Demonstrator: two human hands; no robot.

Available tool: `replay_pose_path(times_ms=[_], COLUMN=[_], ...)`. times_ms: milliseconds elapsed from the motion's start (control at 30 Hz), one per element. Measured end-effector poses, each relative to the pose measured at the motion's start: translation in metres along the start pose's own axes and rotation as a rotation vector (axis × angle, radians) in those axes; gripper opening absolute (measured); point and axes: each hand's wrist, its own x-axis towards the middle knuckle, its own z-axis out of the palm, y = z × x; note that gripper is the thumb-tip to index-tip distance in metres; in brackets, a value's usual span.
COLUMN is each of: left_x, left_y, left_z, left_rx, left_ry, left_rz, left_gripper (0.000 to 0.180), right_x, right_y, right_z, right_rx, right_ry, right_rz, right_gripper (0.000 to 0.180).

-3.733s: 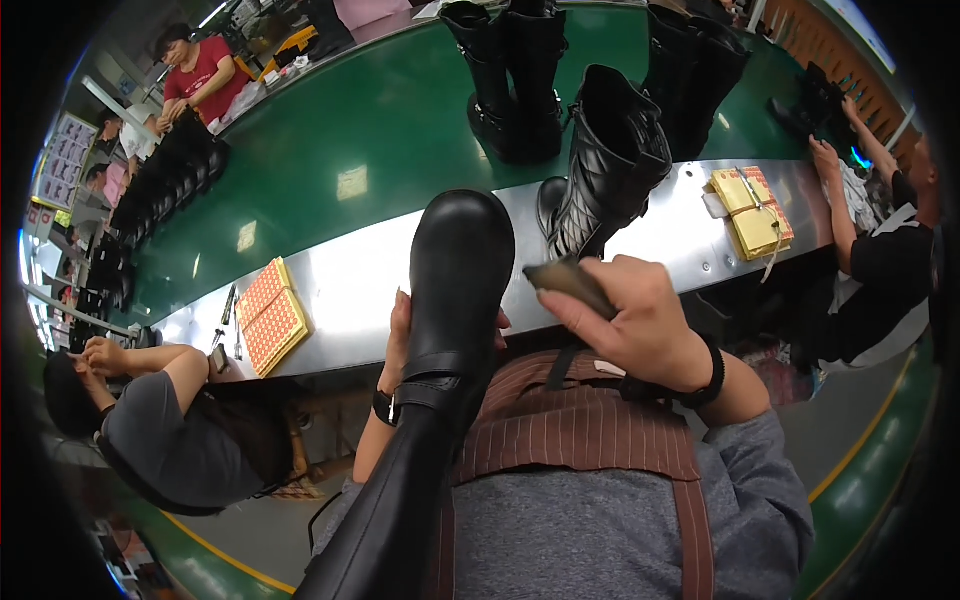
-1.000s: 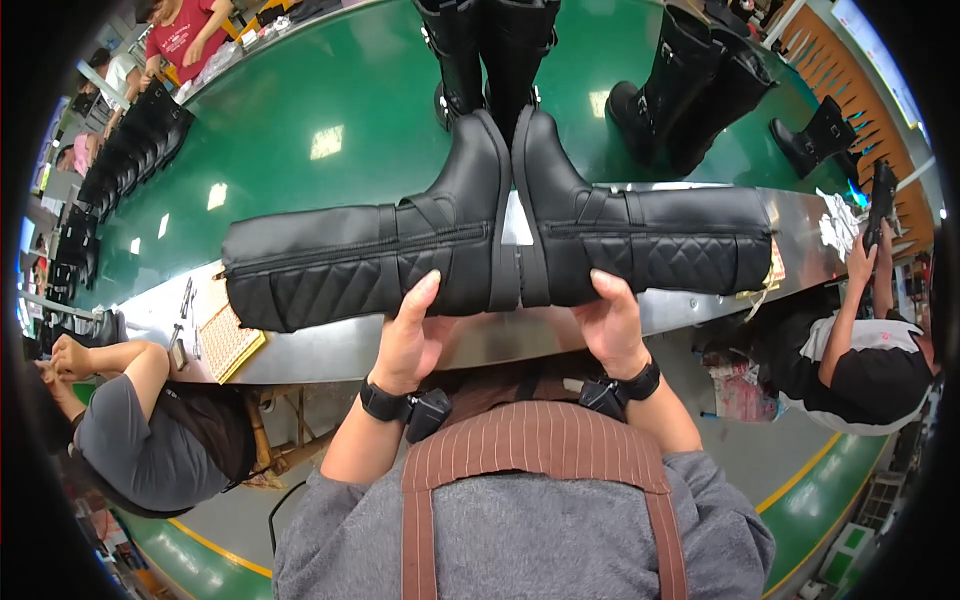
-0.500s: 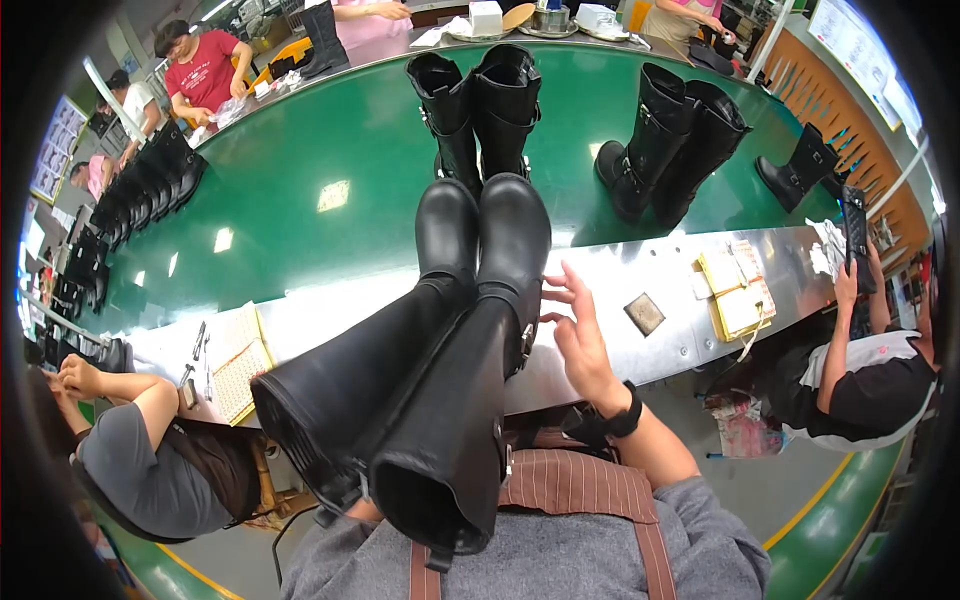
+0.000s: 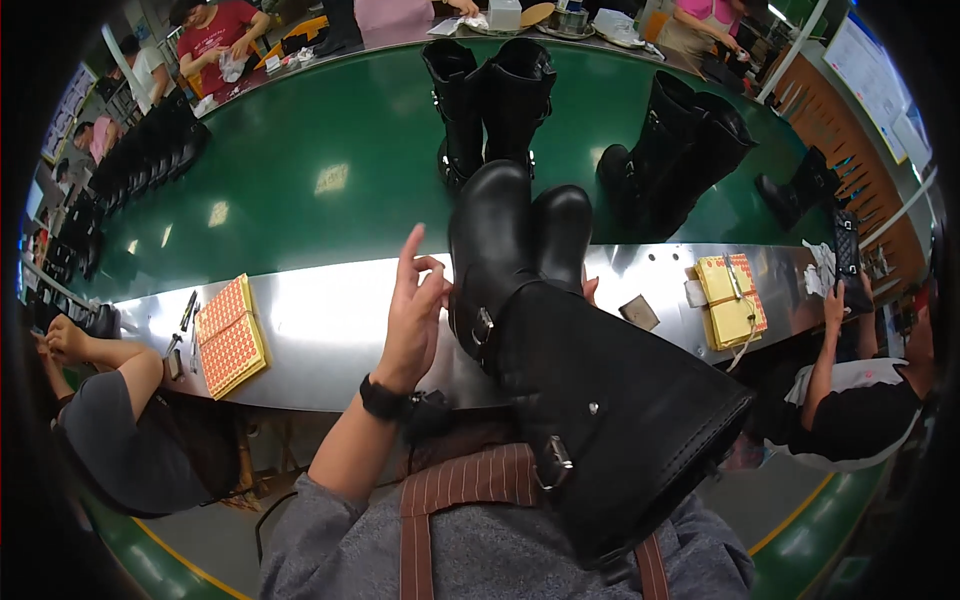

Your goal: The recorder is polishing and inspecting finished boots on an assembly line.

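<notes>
A pair of tall black buckled boots [image 4: 600, 390] is tilted up in front of me, toes away and shafts toward me at the lower right. One boot mostly covers its mate [image 4: 565, 235], whose toe shows beside it. At the boots' left side, my left hand [image 4: 408, 315] is open, index finger raised and the others loosely bent near the instep. My right hand [image 4: 590, 290] grips the pair from the right; only a bit of finger shows, and the boots hide the remainder. A dark band circles my left wrist.
Beyond the steel table edge [image 4: 330, 330], the green surface [image 4: 300, 140] carries more black boots [image 4: 490, 110] and another pair [image 4: 675, 150]. Yellow-edged sticker sheets [image 4: 230, 335] and a small block [image 4: 640, 312] lie on the steel. Co-workers sit on both sides.
The boots have swung round, their shafts going from lower left to lower right. My right hand, earlier open beside them, is now mostly behind them; my left hand has come into view, open.
</notes>
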Motion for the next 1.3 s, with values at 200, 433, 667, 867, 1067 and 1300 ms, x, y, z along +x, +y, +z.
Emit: replay_pose_path(times_ms=[200,433,667,867,1067,1300], left_x=[-0.004,0.004,-0.006,-0.01,-0.017,-0.021], left_y=[-0.029,-0.023,-0.022,-0.02,-0.016,-0.017], left_z=[0.001,-0.016,-0.019,-0.011,-0.013,-0.012], left_rx=[-0.277,-0.62,-0.629,-0.738,-0.685,-0.653], left_ry=[-0.16,-0.294,-0.211,-0.107,-0.073,-0.053], left_rz=[-0.38,-0.469,-0.388,-0.311,-0.243,-0.224], left_gripper=[0.068,0.053,0.055,0.059,0.057,0.056], right_x=[-0.01,-0.016,-0.025,-0.025,-0.025,-0.026], right_y=[-0.011,-0.013,-0.019,-0.019,-0.017,-0.015], right_z=[0.0,0.009,0.017,0.039,0.051,0.045], right_rx=[0.204,0.436,0.427,0.315,0.242,0.254], right_ry=[-0.123,-0.226,0.095,0.225,0.297,0.325], right_rz=[0.173,0.308,0.367,0.239,0.211,0.215], right_gripper=[0.07,0.064,0.064,0.064,0.062,0.064])
